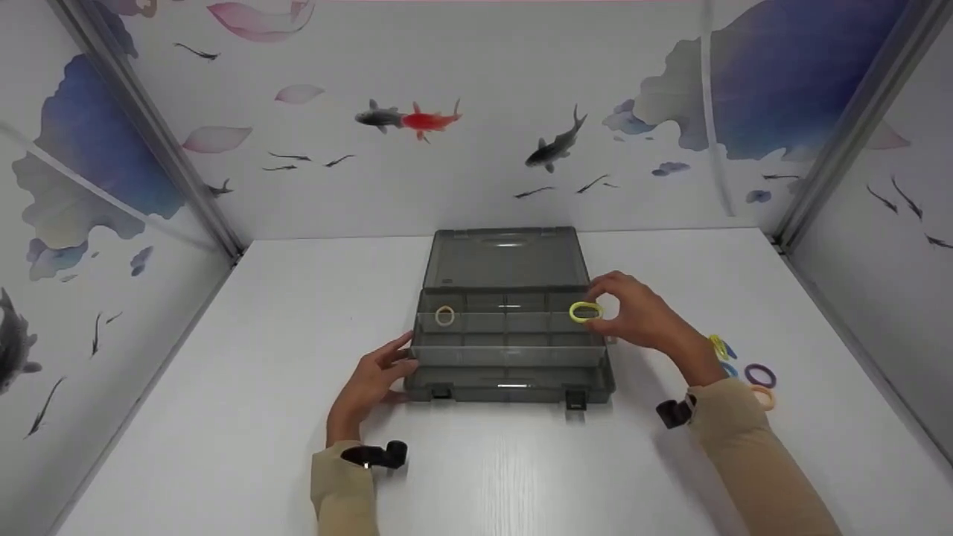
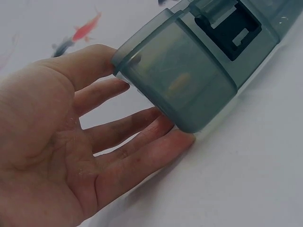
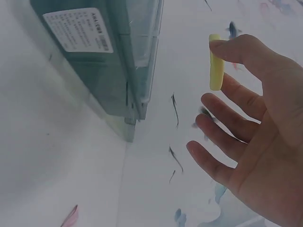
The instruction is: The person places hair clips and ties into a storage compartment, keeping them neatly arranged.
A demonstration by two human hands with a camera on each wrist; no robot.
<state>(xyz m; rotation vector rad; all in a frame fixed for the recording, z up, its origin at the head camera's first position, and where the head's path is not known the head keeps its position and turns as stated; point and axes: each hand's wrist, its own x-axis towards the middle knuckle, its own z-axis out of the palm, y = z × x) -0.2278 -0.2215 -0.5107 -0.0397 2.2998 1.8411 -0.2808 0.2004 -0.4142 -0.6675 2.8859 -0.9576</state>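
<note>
A grey see-through compartment box (image 1: 506, 376) stands with its lid (image 1: 506, 259) raised at the back. In its back left part lies a beige hair tie (image 1: 444, 316). My right hand (image 1: 642, 313) pinches a yellow hair tie (image 1: 585, 312) between thumb and index finger, above the box's right side; the other fingers are spread in the right wrist view. My left hand (image 1: 368, 383) touches the box's left side. Its thumb rests at the upper rim and its extended fingers lie against the lower wall in the left wrist view.
Several loose hair ties lie on the white table right of the box, among them a purple one (image 1: 760, 375) and an orange one (image 1: 764, 397), partly behind my right forearm. Panels printed with fish enclose the table at the back and both sides.
</note>
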